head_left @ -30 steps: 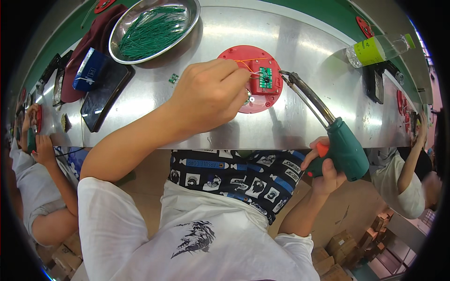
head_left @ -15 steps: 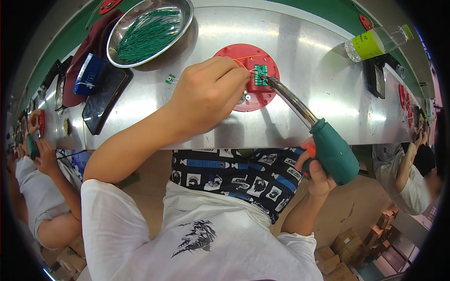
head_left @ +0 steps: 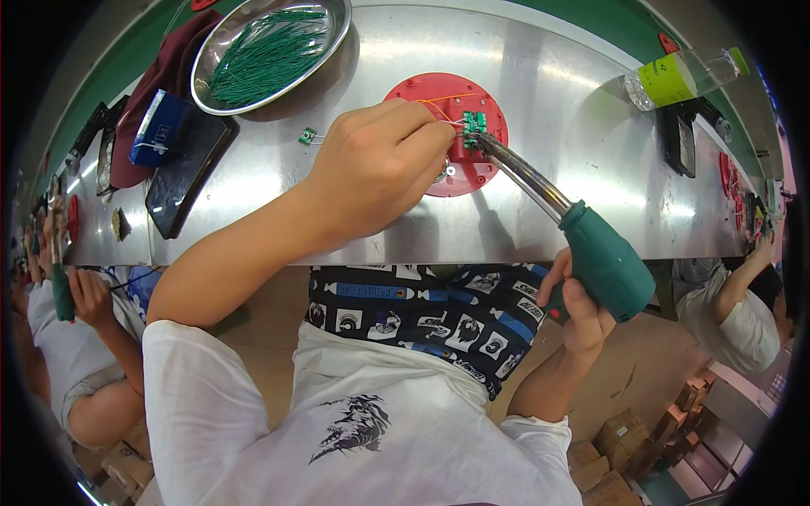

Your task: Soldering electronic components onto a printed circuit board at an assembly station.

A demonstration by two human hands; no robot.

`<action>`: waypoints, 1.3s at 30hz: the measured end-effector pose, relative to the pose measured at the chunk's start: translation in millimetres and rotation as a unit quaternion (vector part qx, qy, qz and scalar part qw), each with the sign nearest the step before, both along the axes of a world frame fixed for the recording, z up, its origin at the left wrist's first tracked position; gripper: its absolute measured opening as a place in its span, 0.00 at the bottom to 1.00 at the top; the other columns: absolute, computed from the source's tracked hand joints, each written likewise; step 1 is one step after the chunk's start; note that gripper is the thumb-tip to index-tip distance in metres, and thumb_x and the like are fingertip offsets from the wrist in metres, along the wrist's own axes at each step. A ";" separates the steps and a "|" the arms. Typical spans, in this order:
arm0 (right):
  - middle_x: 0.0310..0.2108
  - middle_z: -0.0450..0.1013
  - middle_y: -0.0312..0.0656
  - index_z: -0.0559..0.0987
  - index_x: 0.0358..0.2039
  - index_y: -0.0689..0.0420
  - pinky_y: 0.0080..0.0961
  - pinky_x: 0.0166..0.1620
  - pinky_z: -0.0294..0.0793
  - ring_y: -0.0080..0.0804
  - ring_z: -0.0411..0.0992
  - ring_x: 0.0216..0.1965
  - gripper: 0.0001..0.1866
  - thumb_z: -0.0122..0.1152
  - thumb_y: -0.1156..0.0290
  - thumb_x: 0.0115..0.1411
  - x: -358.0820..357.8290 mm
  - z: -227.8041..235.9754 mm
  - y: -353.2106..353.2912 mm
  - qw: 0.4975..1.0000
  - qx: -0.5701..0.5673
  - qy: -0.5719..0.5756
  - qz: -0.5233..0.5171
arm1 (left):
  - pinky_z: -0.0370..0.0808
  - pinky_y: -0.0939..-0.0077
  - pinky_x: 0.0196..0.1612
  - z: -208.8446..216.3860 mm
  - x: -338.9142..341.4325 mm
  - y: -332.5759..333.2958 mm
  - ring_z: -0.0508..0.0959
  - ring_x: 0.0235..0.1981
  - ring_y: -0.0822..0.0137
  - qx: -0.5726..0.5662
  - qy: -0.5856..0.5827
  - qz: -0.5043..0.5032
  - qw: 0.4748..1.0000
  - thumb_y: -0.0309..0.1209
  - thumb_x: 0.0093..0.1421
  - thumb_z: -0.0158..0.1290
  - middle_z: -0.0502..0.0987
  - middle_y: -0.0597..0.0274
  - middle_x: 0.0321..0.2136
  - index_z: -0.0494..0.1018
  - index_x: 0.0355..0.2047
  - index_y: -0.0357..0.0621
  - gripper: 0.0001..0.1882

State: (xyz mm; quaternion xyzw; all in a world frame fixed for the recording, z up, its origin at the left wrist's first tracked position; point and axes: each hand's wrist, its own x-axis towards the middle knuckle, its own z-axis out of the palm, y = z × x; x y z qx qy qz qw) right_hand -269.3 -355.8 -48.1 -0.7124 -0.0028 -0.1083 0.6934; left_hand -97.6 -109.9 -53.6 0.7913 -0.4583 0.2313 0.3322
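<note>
Grasping the iron's (head_left: pixel 606 263) green handle with your right hand (head_left: pixel 582 314), you have its tip at the lower right part of the green board (head_left: pixel 474 119), which sits on the red disc (head_left: pixel 483 175) on the worktop (head_left: pixel 557 101). Your left hand (head_left: pixel 381 160), its fingers bunched, pinches pale wires (head_left: pixel 456 123) that run to the board's left side; the exact grip is hidden. An orange wire (head_left: pixel 436 105) lies across the disc. Left of that hand rests a small board (head_left: pixel 307 136), with a steel bowl (head_left: pixel 197 81) of green wires (head_left: pixel 268 61) beyond it.
</note>
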 end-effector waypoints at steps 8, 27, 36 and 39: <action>0.37 0.73 0.59 0.66 0.53 0.75 0.24 0.17 0.70 0.36 0.72 0.16 0.29 0.59 0.65 0.60 5.0 1.8 -2.2 0.994 0.031 -0.069 -0.075 | 0.75 0.65 0.28 -0.3 -0.7 -1.3 0.78 0.25 0.57 0.003 0.000 0.001 1.000 0.20 0.50 0.60 0.77 0.55 0.26 0.77 0.31 0.36 0.07; 0.33 0.73 0.52 0.71 0.43 0.70 0.22 0.13 0.67 0.28 0.68 0.12 0.19 0.48 0.63 0.67 56.7 4.0 -15.4 0.977 0.097 -0.040 -0.183 | 0.75 0.65 0.28 0.4 -2.5 0.0 0.78 0.25 0.56 0.031 0.018 0.010 0.999 0.20 0.49 0.60 0.78 0.55 0.26 0.77 0.31 0.36 0.07; 0.33 0.73 0.51 0.72 0.44 0.69 0.23 0.13 0.67 0.28 0.68 0.13 0.19 0.49 0.62 0.67 60.1 9.3 -18.0 0.968 0.143 -0.026 -0.207 | 0.73 0.65 0.27 9.6 0.9 -6.9 0.76 0.24 0.58 0.023 -0.012 0.024 0.999 0.21 0.50 0.59 0.75 0.57 0.24 0.75 0.29 0.38 0.06; 0.33 0.73 0.51 0.72 0.44 0.69 0.23 0.13 0.67 0.28 0.68 0.13 0.18 0.49 0.63 0.67 59.2 9.0 -17.7 0.958 0.163 -0.037 -0.234 | 0.74 0.65 0.27 13.4 2.0 -8.0 0.77 0.25 0.55 -0.007 0.016 0.034 0.999 0.23 0.48 0.63 0.76 0.56 0.26 0.75 0.31 0.38 0.10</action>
